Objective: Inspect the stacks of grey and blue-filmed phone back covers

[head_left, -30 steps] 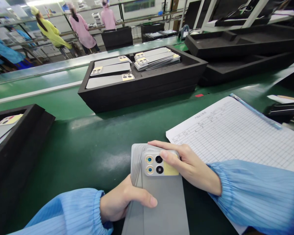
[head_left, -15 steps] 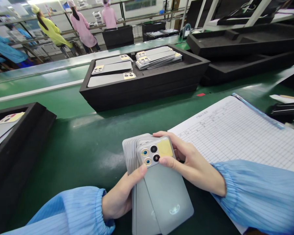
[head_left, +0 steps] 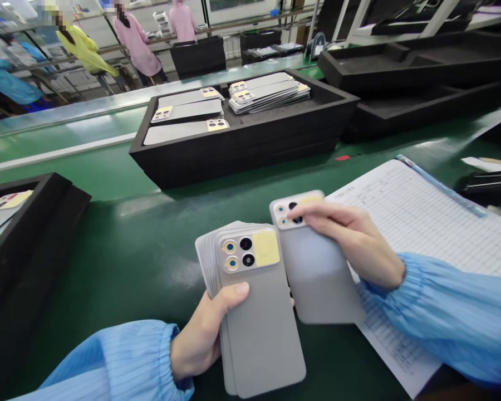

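My left hand (head_left: 209,328) grips a fanned stack of grey phone back covers (head_left: 263,328), its thumb lying on the top one. That cover shows round camera rings and a yellow sticker at its upper end. To the right, my right hand (head_left: 354,234) pinches a single grey phone cover (head_left: 321,278) by its camera end, slightly blurred. This cover is tilted, close beside the stack, over the green surface and the left edge of a gridded paper form (head_left: 426,223).
A black tray (head_left: 242,156) with piles of grey covers stands ahead. Another black tray (head_left: 45,228) is at the left, and stacked black trays (head_left: 401,117) are at the back right. Several people in coloured smocks are in the background.
My right hand has moved right and up, taking one cover off the stack. The stack in my left hand has shifted slightly left, with another cover now showing on top.
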The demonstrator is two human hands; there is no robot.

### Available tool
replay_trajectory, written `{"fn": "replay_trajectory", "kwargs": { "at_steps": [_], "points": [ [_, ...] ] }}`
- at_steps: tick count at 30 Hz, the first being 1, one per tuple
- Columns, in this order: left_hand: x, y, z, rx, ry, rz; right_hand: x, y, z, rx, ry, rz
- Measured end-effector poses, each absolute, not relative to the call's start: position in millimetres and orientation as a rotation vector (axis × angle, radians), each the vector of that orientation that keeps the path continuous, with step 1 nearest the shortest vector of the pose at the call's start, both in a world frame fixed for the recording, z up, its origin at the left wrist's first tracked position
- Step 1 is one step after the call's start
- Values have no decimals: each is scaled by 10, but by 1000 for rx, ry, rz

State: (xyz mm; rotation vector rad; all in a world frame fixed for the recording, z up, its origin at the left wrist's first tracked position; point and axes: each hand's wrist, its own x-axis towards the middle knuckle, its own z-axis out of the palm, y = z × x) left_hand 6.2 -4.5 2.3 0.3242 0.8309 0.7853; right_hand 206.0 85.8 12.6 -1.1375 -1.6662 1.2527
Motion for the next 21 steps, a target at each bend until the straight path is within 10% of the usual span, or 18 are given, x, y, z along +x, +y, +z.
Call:
{"fn": "replay_trajectory", "kwargs": {
  "at_steps": [21],
  "points": [
    [61, -2, 29, 612, 737, 483, 1796, 525, 136, -1183, -2081, 1166]
  ]
}}
